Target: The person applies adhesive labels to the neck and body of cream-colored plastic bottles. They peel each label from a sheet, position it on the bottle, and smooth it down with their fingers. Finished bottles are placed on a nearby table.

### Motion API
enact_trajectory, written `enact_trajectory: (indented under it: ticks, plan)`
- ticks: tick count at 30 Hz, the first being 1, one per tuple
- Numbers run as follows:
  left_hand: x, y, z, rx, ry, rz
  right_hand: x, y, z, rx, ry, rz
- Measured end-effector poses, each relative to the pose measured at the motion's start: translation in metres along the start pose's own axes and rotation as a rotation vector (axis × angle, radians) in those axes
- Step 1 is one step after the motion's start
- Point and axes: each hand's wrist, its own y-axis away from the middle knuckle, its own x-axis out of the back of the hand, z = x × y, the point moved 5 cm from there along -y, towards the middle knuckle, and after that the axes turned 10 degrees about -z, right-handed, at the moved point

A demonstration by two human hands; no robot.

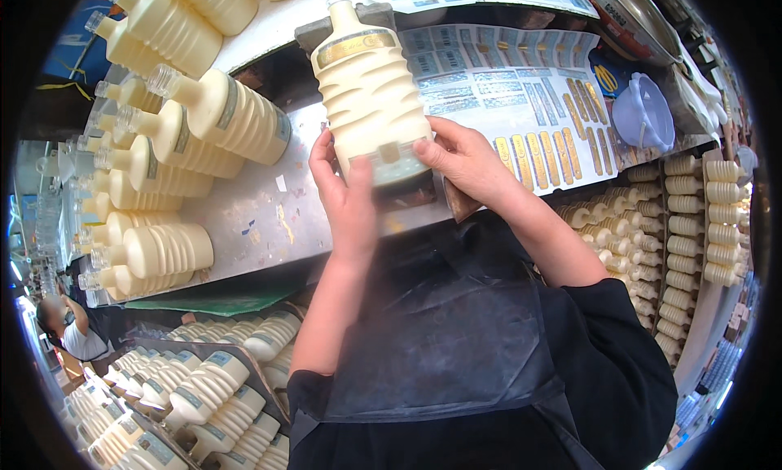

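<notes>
A cream bottle with wavy ribs and a clear neck lies tilted in front of me, its neck pointing away. It has a gold label on its shoulder and a pale blue-grey label around its lower end. My left hand grips the lower left side, its thumb, slightly blurred, over the label's edge. On the other side my right hand presses its thumb on the label, with the fingers partly hidden behind the bottle. Under the neck end sits a dark grey block.
Sheets of gold and blue labels lie right of the bottle, near a lavender bucket and a metal bowl. Cream bottles crowd the metal table's left side. More bottles fill crates lower left and racks at right.
</notes>
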Motion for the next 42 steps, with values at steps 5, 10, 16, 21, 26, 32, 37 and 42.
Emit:
enact_trajectory:
  ticks: [5,10,16,21,26,32,37,42]
  plan:
    - [-0.003,0.001,0.003,0.002,0.022,0.006,-0.001,0.001,-0.004,0.016,-0.001,0.019]
    - [-0.003,0.001,0.000,-0.023,-0.022,-0.015,-0.002,0.001,-0.006,-0.018,-0.009,-0.043]
    - [-0.001,-0.002,0.009,-0.009,-0.042,0.010,0.002,0.002,-0.005,-0.018,0.005,0.019]
    - [-0.006,-0.008,0.008,-0.010,-0.221,0.035,-0.002,0.005,-0.018,-0.105,0.206,0.016]
    - [-0.003,-0.008,0.003,-0.063,-0.312,0.001,-0.001,0.004,-0.017,-0.066,0.223,0.053]
    - [-0.005,-0.009,0.006,-0.054,-0.193,0.022,-0.002,0.005,-0.018,-0.052,0.274,0.077]
    - [0.003,-0.004,0.001,0.004,0.054,-0.012,0.002,0.006,-0.010,-0.031,-0.200,-0.026]
    - [0.012,0.006,-0.011,0.033,0.151,-0.019,0.004,0.005,0.004,-0.092,-0.229,-0.061]
